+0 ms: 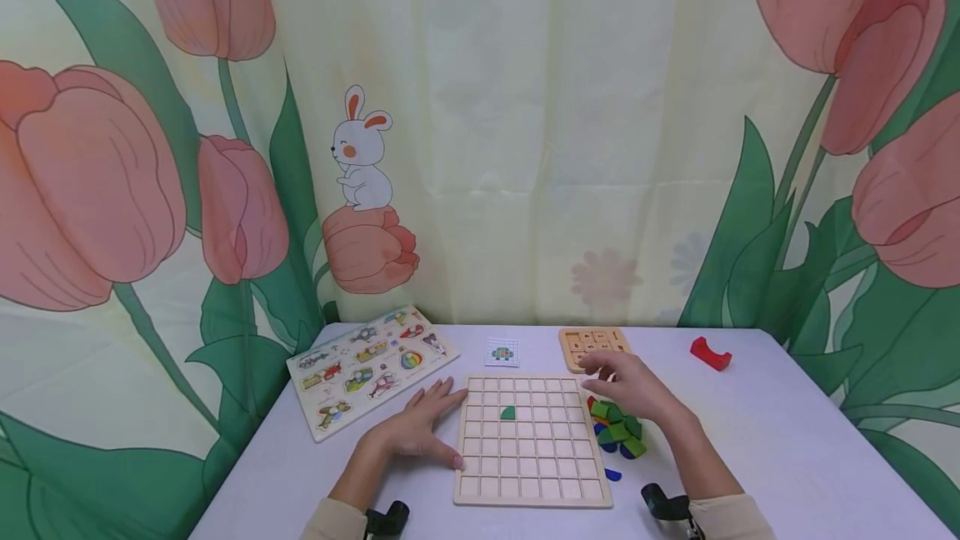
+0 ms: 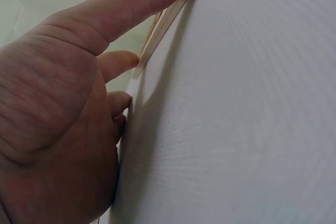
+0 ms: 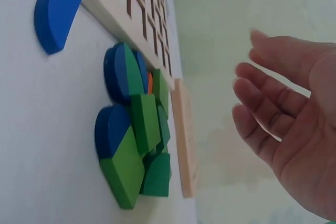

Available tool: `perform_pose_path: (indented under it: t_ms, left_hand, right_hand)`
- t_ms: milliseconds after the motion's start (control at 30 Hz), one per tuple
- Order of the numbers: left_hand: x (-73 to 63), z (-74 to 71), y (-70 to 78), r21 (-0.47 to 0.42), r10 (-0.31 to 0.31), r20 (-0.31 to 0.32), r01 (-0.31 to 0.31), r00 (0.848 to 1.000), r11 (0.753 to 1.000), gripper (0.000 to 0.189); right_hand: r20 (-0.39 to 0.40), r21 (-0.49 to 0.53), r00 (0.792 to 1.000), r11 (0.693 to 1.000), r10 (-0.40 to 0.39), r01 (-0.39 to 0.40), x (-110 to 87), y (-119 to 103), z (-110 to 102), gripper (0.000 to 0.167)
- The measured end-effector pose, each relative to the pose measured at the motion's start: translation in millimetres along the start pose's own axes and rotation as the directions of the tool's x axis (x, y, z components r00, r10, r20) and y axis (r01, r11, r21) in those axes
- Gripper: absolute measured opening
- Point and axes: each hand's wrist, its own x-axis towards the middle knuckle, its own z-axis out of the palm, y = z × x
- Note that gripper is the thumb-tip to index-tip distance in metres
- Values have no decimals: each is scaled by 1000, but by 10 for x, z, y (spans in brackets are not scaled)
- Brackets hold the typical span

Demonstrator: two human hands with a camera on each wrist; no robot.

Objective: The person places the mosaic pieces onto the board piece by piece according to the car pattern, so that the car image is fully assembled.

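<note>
The white-covered table (image 1: 780, 423) is viewed from the head — forward and downward, farther off. The left grip (image 2: 58, 98) and right grip (image 3: 294, 114) are seen close up from their wrists, low and turned sideways. The pale wooden grid board (image 1: 533, 442) is shared by all three views; the mostly green-and-blue block pile (image 1: 618, 427) — by head and right wrist.

One surface (image 1: 787, 440) carries one grid board (image 1: 532, 503) with one green piece (image 1: 507, 413) lying on it. Two hands are in view, one left hand (image 1: 422, 426) and one right hand (image 1: 628, 383). There is one heap of pieces (image 1: 618, 427), overlapping too much to count, and one separate blue piece (image 1: 612, 475). Also one grid card (image 1: 502, 352), one picture board (image 1: 347, 398), one small wooden board (image 1: 592, 331), one red block (image 1: 710, 354). One curtain (image 1: 487, 107) shows one rabbit (image 1: 365, 152) and seven tulip heads (image 1: 243, 207).
</note>
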Motion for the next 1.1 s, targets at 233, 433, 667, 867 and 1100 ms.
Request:
perform_pose_path:
  t_ms: [233, 433, 667, 867, 1100]
  left_hand:
    - [-5, 0, -5, 1, 6, 1, -6, 1000, 1000, 116]
    - [1, 3, -3, 1, -3, 3, 3, 1000, 1000, 115]
    - [6, 12, -3, -2, -7, -2, 7, 1000, 1000, 115]
    - [11, 22, -18, -6, -8, -3, 8, 1000, 1000, 115]
    - [16, 23, -21, -4, -16, -3, 16, 1000, 1000, 116]
  right_hand:
    - [47, -39, 997, 998, 58, -56, -9, 97, 12, 31]
    - [105, -45, 990, 995, 92, -87, -5, 165, 50, 27]
    - [152, -73, 982, 992, 114, -104, 1, 234, 96, 22]
    - [156, -71, 981, 992, 117, -107, -12, 207, 129, 24]
    - [144, -108, 979, 986, 141, -126, -9, 166, 151, 23]
